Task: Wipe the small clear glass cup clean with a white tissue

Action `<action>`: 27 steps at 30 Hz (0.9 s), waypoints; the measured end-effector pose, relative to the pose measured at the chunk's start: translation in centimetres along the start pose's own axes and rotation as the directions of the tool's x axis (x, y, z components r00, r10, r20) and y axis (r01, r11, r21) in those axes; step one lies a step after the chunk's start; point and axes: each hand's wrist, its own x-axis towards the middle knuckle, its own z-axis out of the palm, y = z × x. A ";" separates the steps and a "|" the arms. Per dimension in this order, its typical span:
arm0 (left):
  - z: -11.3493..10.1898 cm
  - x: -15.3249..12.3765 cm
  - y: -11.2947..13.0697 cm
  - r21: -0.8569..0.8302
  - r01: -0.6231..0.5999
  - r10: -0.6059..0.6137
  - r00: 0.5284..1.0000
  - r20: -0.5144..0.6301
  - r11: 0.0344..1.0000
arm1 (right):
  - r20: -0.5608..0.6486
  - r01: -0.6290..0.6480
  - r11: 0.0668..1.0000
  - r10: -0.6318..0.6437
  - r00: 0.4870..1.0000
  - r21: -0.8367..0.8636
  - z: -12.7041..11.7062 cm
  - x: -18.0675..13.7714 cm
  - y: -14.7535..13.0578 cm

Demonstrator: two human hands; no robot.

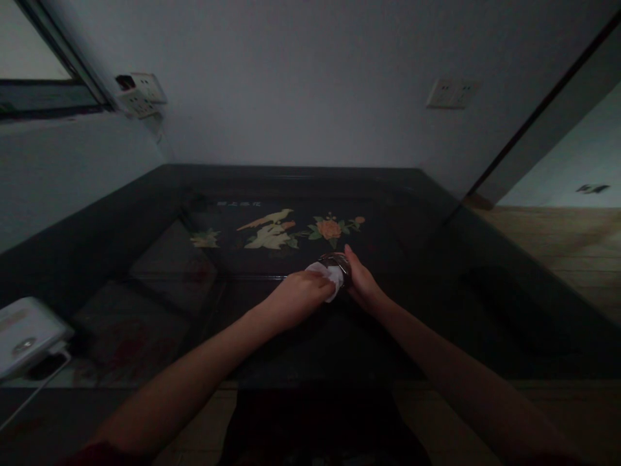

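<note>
In the middle of the head view, my left hand (310, 289) is closed on a crumpled white tissue (332, 277). The tissue presses against a small dark, shiny object with a rounded rim (339, 261), whose kind I cannot make out in this dim light. My right hand (363, 282) grips that object from its right side, thumb up along the edge. Both hands are over the near half of a dark glass-topped table (310, 349), and the fingers are partly hidden behind the tissue and the object.
Under the glass shows a panel with a bird and flowers (330, 228). At the left edge stands a white box-like device (29, 333) with a cable. A wall with sockets (452, 94) rises behind the table; a wooden floor (572, 252) lies to the right.
</note>
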 end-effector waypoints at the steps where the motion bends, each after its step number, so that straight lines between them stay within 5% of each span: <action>1: 0.0 0.0 -0.2 0.015 -0.006 0.006 1.000 -0.005 1.000 | 0.006 -0.019 1.000 0.019 1.000 0.005 -0.1 0.0 -0.1; 5: 0.4 0.0 -0.5 -0.008 0.014 -0.014 0.999 -0.049 1.000 | 0.092 -0.053 0.997 0.048 0.995 0.054 -0.1 -0.3 -0.7; 15: 0.3 -0.5 -1.0 -0.180 0.053 -0.102 0.956 -0.276 0.982 | 0.205 0.067 0.977 -0.110 0.973 0.204 0.2 -0.8 -1.2; 20: -0.2 -0.7 -1.6 -0.343 0.136 -0.270 0.885 -0.379 0.929 | 0.307 0.123 0.968 -0.188 0.933 0.221 0.8 -1.5 -1.8; 24: 0.0 -0.6 -1.6 -0.459 0.243 -0.445 0.798 -0.407 0.855 | 0.267 0.183 0.967 -0.226 0.937 0.175 1.1 -1.8 -1.6; 27: 0.5 -0.3 -0.8 -0.487 0.272 -0.479 0.795 -0.373 0.830 | 0.219 0.216 0.969 -0.239 0.946 0.123 1.1 -1.7 -0.8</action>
